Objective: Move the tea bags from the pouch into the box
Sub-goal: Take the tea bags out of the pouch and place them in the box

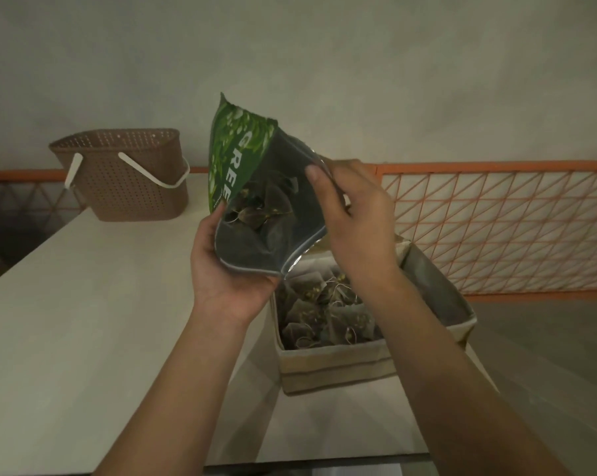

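A green pouch (pixel 237 156) with white lettering is held tilted above the table, its open mouth turned toward me and down. Several tea bags (pixel 256 209) show inside it. My left hand (pixel 226 269) grips the lower left edge of the mouth from beneath. My right hand (pixel 353 214) pinches the right edge of the mouth, thumb on the inside. Just below stands an open beige box (pixel 335 364) holding several tea bags (pixel 324 310). The pouch's mouth hangs over the box's far left corner.
A brown perforated basket (pixel 125 176) with a white handle stands at the back left of the pale table (pixel 67 321). An orange wire grid railing (pixel 496 228) runs along the right behind the box. The table's right edge lies close beside the box.
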Motion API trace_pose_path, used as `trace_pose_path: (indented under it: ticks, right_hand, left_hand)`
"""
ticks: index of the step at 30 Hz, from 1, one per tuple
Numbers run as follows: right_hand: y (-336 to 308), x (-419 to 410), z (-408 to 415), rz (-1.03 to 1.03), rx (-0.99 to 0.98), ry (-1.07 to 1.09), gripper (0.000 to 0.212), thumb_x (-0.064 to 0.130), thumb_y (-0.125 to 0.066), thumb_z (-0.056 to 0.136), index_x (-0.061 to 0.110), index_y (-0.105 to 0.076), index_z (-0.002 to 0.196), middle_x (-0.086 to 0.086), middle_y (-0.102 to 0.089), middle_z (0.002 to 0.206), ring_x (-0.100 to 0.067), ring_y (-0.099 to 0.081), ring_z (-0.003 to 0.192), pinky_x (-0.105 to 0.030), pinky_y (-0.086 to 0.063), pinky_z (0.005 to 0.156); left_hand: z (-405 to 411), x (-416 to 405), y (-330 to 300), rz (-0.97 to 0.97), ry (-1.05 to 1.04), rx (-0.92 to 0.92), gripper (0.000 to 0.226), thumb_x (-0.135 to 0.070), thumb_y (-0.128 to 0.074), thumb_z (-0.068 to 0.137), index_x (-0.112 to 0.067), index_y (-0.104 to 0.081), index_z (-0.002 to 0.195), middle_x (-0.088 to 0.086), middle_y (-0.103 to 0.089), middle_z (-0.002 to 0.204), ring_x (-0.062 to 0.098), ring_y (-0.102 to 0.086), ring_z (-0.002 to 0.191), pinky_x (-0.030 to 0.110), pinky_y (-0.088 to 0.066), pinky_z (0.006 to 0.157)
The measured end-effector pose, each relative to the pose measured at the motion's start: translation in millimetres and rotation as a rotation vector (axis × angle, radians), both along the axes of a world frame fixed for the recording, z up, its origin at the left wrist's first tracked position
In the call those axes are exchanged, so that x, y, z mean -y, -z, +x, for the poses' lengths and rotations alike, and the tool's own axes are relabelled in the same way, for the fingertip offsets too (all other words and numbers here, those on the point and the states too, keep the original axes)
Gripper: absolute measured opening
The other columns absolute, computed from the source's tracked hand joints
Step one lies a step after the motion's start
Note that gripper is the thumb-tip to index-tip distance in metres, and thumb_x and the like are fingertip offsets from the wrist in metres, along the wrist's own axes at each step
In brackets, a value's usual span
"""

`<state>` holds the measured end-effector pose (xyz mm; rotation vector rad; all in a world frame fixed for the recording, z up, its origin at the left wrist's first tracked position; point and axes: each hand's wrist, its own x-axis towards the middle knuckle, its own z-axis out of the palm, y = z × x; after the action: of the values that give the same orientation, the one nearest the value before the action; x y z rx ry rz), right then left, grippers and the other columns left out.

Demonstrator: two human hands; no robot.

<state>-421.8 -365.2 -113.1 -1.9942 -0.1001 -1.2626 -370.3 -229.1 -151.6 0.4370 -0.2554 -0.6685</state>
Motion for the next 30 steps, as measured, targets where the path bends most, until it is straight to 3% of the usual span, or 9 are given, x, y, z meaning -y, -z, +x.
trace_pose_path:
  ticks: [5,8,12,17,20,23,25,27,30]
  right_hand:
    - [-2,-20,2,-0.094,0.251,0.033,0.027,0.018,-0.051,0.099,0.004,-0.068,0.114,-0.003,-0.07,0.102,-0.01,-0.062,0.094,-0.018,-0.047,0.081]
    - [4,-27,10,-0.068,0.149,0.001,0.037,0.026,-0.043,0.101,0.006,-0.064,0.123,-0.005,-0.07,0.113,-0.015,-0.064,0.103,-0.03,-0.054,0.086]
    - [10,-25,20,-0.041,0.037,-0.011,0.043,0.033,-0.037,0.102,0.008,-0.06,0.128,-0.003,-0.068,0.115,-0.014,-0.063,0.103,-0.036,-0.055,0.083]
    - [8,-23,17,-0.023,0.145,-0.024,0.037,0.023,-0.039,0.102,0.004,-0.058,0.128,-0.007,-0.067,0.115,-0.016,-0.062,0.106,-0.026,-0.052,0.088]
    - [12,-21,22,-0.007,0.053,-0.01,0.037,0.024,-0.039,0.103,0.008,-0.057,0.132,-0.004,-0.065,0.118,-0.009,-0.058,0.109,-0.015,-0.047,0.089]
    - [16,-18,22,-0.013,-0.009,0.019,0.037,0.025,-0.042,0.103,0.012,-0.054,0.136,-0.004,-0.059,0.126,0.0,-0.049,0.112,0.0,-0.037,0.087]
    - [17,-20,17,0.003,0.015,-0.02,0.039,0.022,-0.048,0.101,0.011,-0.046,0.139,-0.007,-0.05,0.134,-0.001,-0.045,0.119,-0.002,-0.038,0.091]
    - [22,-23,10,0.046,0.086,-0.075,0.039,0.015,-0.058,0.096,0.006,-0.043,0.131,-0.012,-0.042,0.138,-0.01,-0.048,0.124,-0.015,-0.046,0.094]
    - [28,-27,-1,0.005,0.019,-0.011,0.026,0.019,-0.068,0.087,0.009,-0.056,0.108,-0.013,-0.036,0.143,0.01,-0.035,0.127,-0.004,-0.041,0.088]
  left_hand:
    - [0,-6,-14,-0.052,0.025,0.128,0.083,-0.032,-0.094,0.05,-0.012,-0.069,0.127,0.017,-0.056,0.145,0.036,-0.055,0.131,0.045,-0.047,0.108]
    - [6,-5,-15,-0.025,0.07,0.092,0.094,-0.035,-0.091,0.053,-0.014,-0.06,0.139,0.014,-0.047,0.153,0.033,-0.051,0.134,0.041,-0.044,0.11]
    - [18,-1,-10,0.003,0.079,-0.002,0.081,-0.039,-0.076,0.066,-0.015,-0.058,0.141,0.014,-0.046,0.154,0.031,-0.042,0.143,0.041,-0.033,0.119]
    - [18,1,-15,-0.037,0.062,0.043,0.086,-0.036,-0.077,0.065,-0.016,-0.053,0.145,0.012,-0.045,0.155,0.03,-0.044,0.141,0.042,-0.031,0.12]
    - [17,6,-13,0.002,0.065,0.016,0.076,-0.042,-0.066,0.076,-0.018,-0.053,0.146,0.01,-0.047,0.154,0.031,-0.05,0.133,0.041,-0.037,0.116]
    - [17,7,-8,0.024,0.049,-0.033,0.07,-0.046,-0.063,0.079,-0.02,-0.056,0.144,0.009,-0.052,0.15,0.029,-0.048,0.139,0.041,-0.038,0.115]
    - [16,6,-6,0.035,0.017,-0.049,0.071,-0.045,-0.064,0.077,-0.019,-0.057,0.143,0.011,-0.053,0.15,0.03,-0.046,0.14,0.042,-0.036,0.117]
    - [14,5,-6,0.026,-0.012,-0.056,0.072,-0.045,-0.065,0.077,-0.019,-0.056,0.144,0.011,-0.051,0.151,0.031,-0.044,0.142,0.042,-0.032,0.12]
    - [12,4,-6,0.02,-0.054,-0.068,0.07,-0.044,-0.062,0.08,-0.015,-0.057,0.143,0.013,-0.053,0.149,0.032,-0.047,0.14,0.043,-0.033,0.12]
